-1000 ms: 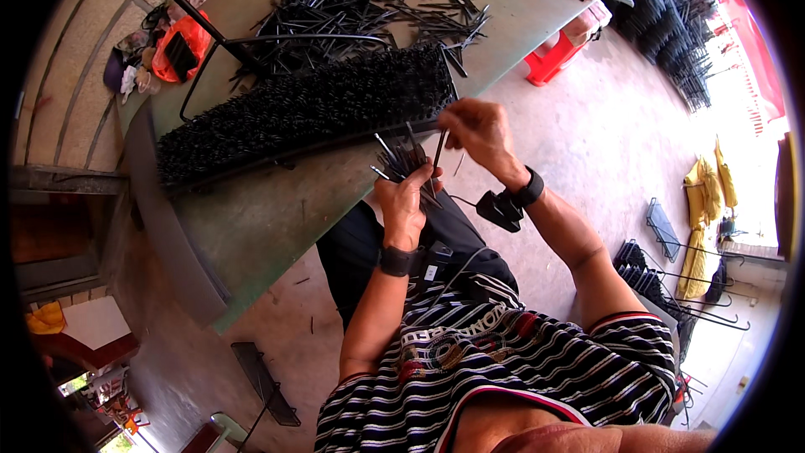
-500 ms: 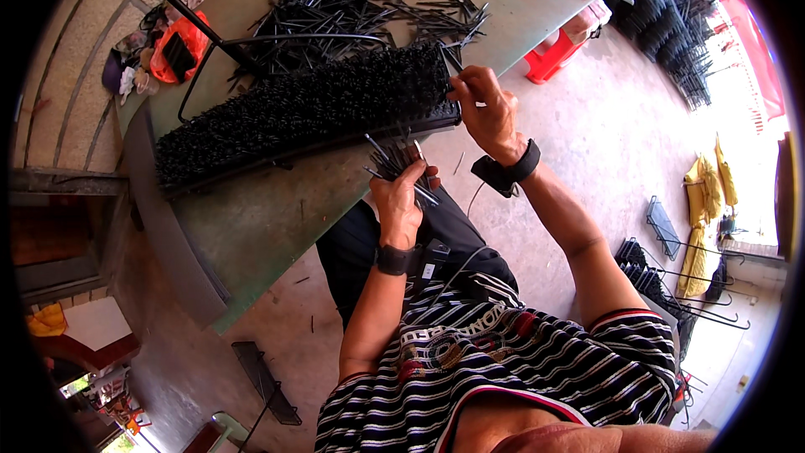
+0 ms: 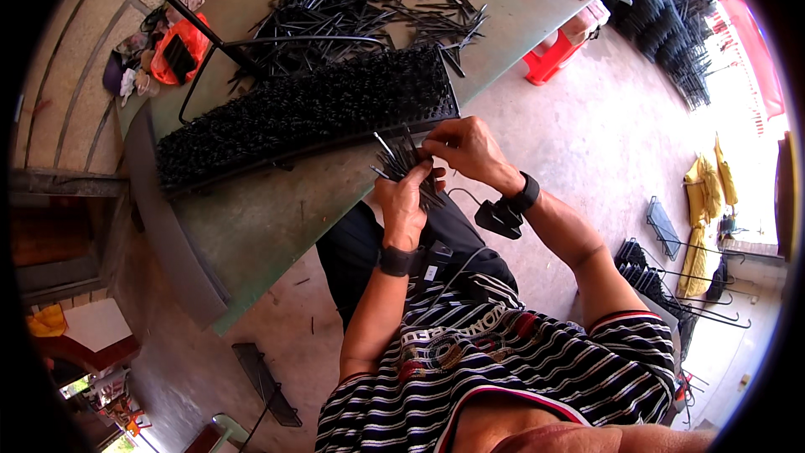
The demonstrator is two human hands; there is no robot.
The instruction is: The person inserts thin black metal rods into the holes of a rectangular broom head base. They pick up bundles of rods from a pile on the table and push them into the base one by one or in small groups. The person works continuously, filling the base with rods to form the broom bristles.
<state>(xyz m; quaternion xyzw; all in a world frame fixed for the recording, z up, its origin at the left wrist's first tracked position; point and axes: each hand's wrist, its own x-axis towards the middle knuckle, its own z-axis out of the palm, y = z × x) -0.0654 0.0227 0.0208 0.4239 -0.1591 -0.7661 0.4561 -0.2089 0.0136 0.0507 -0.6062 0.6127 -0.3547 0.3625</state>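
Evidently the left hand [image 3: 404, 201] is gripping a bundle of thin black spikes [image 3: 408, 158] at the tabletop's [image 3: 277, 210] near edge; the right hand [image 3: 464, 147] is pinching one, looking light, stiff, best taken mid-shaft.

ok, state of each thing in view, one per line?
left hand: closed around a bundle of black rods, fanned upward
right hand: fingertips pinching at the bundle's top
black spiked tray: flat on the table, packed with upright pieces
loose rod pile: scattered behind the tray
red stool: upright on the floor
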